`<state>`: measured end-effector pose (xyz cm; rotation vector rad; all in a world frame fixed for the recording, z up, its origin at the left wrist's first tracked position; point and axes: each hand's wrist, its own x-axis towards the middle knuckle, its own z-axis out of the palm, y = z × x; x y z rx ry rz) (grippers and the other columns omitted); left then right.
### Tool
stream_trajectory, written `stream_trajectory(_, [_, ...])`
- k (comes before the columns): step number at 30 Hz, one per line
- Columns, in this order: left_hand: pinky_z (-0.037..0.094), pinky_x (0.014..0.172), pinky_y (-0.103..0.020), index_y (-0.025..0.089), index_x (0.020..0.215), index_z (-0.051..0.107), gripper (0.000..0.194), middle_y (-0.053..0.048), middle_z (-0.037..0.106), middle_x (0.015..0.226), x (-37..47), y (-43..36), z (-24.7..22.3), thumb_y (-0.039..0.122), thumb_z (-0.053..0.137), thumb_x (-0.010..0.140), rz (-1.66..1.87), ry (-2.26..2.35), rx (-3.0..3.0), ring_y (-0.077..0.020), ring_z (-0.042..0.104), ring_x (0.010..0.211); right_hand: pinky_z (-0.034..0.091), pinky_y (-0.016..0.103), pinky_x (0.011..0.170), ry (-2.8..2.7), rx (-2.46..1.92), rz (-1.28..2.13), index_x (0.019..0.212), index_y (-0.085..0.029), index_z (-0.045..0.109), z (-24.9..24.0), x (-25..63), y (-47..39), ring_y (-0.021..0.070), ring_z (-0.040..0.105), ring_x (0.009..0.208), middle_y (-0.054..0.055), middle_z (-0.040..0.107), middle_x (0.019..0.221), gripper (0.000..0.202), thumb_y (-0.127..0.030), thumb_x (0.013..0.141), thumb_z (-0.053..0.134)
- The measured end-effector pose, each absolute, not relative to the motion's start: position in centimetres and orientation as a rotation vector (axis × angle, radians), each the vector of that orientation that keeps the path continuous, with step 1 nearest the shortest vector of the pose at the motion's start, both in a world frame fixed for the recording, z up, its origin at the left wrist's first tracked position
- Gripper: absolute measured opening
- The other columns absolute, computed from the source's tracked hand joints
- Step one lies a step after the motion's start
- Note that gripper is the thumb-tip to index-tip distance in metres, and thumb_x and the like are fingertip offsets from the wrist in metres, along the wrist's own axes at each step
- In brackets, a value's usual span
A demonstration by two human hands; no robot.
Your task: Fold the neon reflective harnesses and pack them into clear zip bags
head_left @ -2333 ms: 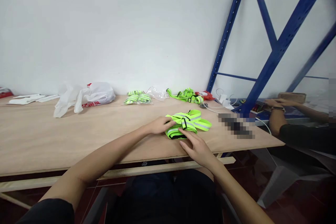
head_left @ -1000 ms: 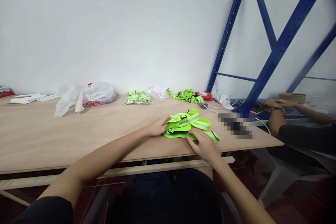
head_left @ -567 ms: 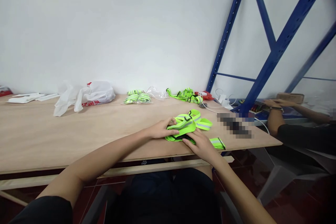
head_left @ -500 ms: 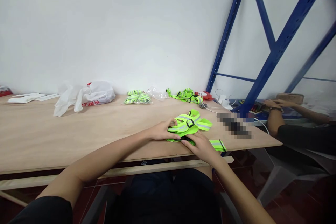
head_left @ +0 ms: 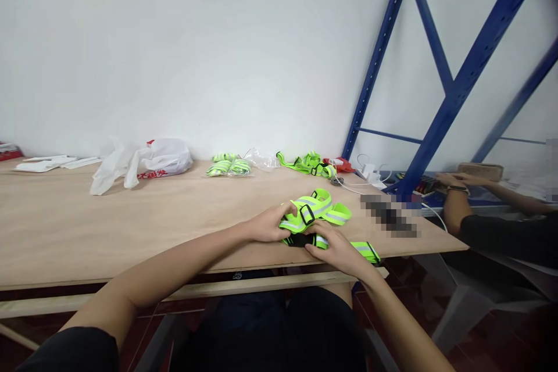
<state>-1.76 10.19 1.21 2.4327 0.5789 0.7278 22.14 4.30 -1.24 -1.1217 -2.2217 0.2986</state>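
Note:
A neon-green reflective strap (head_left: 325, 202) with silver stripes and black buckles lies bunched in loops near the table's front edge. My left hand (head_left: 272, 224) is closed on the left side of the folded loops, thumb and fingers gripping the edge. From the right, my right hand (head_left: 333, 247) pinches the lower band beside a black piece (head_left: 300, 239) that shows between both hands. A loose strap end with a dark buckle (head_left: 366, 251) sticks out past my right wrist. My fingers hide part of the bundle.
Along the wall lie a white plastic bag (head_left: 168, 157), bagged green straps (head_left: 229, 165), a clear bag (head_left: 264, 158) and another loose green strap (head_left: 307, 164). A blue metal frame (head_left: 429, 133) rises at the right. Beyond it, another person's hands (head_left: 455, 180) rest by a brown object.
The upper loops have shifted slightly left, and more of the black piece shows below them. My right hand has moved slightly right and down along the lower band.

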Motion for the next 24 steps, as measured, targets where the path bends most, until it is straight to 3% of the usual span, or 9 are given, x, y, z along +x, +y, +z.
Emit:
stream_trajectory(5, [0.045, 0.073, -0.028, 0.02, 0.105, 0.047, 0.037, -0.003, 0.06, 0.097, -2.1, 10.3, 1.7, 0.013, 0.057, 0.07, 0.643, 0.56, 2.459, -0.0193, 0.055, 0.084, 0.051, 0.04, 0.091, -2.164, -1.141, 0.299, 0.091, -0.022, 0.062, -1.2, 22.0, 4.3, 0.0266, 0.065, 0.101, 0.007, 0.069, 0.105, 0.019, -0.018, 0.073, 0.059])
stream_trajectory(8, [0.046, 0.074, -0.028, 0.019, 0.113, 0.048, 0.044, -0.003, 0.062, 0.1, -2.6, 11.1, 1.6, 0.013, 0.057, 0.07, 0.585, 0.58, 2.473, -0.0201, 0.058, 0.086, 0.051, 0.043, 0.093, -2.113, -1.179, 0.264, 0.089, -0.022, 0.06, -1.7, 22.1, 4.6, 0.0284, 0.065, 0.106, 0.009, 0.069, 0.11, 0.021, -0.016, 0.069, 0.057])
stream_trajectory(14, [0.046, 0.088, -0.033, 0.017, 0.13, 0.044, 0.055, -0.009, 0.061, 0.116, -3.8, 13.0, 1.8, 0.018, 0.056, 0.077, 0.625, 0.62, 2.481, -0.0249, 0.059, 0.1, 0.048, 0.049, 0.1, -2.039, -1.178, 0.195, 0.093, -0.023, 0.06, -2.5, 22.2, 5.1, 0.0304, 0.063, 0.115, 0.013, 0.067, 0.124, 0.019, -0.021, 0.075, 0.057])
stream_trajectory(18, [0.046, 0.082, -0.033, 0.016, 0.124, 0.047, 0.047, -0.008, 0.062, 0.104, -4.7, 13.9, 2.1, 0.021, 0.052, 0.078, 0.644, 0.738, 2.512, -0.0235, 0.058, 0.09, 0.048, 0.049, 0.1, -2.034, -1.179, 0.201, 0.095, -0.024, 0.06, -2.3, 22.1, 5.0, 0.0302, 0.062, 0.12, 0.012, 0.066, 0.129, 0.017, -0.024, 0.077, 0.058])
stream_trajectory(24, [0.047, 0.082, -0.034, 0.019, 0.102, 0.05, 0.034, -0.004, 0.063, 0.098, -6.0, 15.0, 2.5, 0.016, 0.047, 0.068, 0.727, 0.798, 2.462, -0.0234, 0.058, 0.091, 0.047, 0.046, 0.102, -1.957, -1.176, 0.252, 0.093, -0.024, 0.062, -1.6, 22.7, 4.9, 0.03, 0.062, 0.12, 0.012, 0.067, 0.127, 0.017, -0.026, 0.076, 0.059])
